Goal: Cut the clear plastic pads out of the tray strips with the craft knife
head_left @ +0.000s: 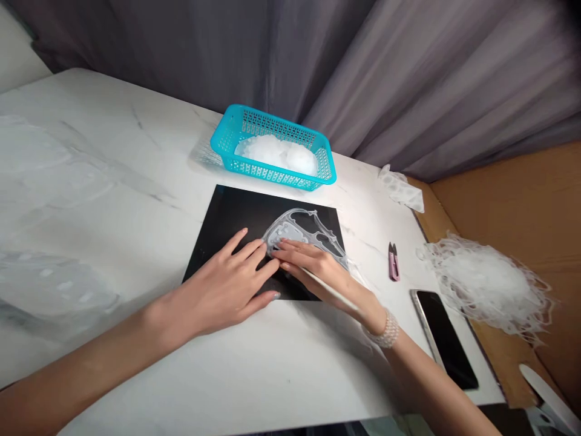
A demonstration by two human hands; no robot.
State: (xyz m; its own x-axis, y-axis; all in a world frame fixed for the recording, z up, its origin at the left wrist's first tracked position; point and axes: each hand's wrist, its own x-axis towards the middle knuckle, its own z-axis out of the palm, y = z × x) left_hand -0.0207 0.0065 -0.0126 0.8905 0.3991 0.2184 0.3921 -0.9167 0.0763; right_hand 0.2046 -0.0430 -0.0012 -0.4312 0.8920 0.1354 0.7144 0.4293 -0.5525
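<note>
A translucent white sheet-like piece (287, 232) with large cut-out openings lies on a black mat (236, 212). My left hand (231, 280) rests over the mat's left part with fingers spread, its fingertips at the piece's near left edge. My right hand (324, 269) is over the lower part of the piece, its fingers close together. A slim, pale stick-like tool (333, 293) runs along the right hand from the fingers towards the wrist; its tip is hidden. The fingertips of both hands nearly meet.
A blue basket (272, 172) with white translucent pieces stands behind the mat. To the right are pink thread snips (393, 263), a phone (445, 339), a pile of white stringy scraps (485, 281) and a crumpled white piece (402, 188). Translucent sheets (54, 284) lie at left.
</note>
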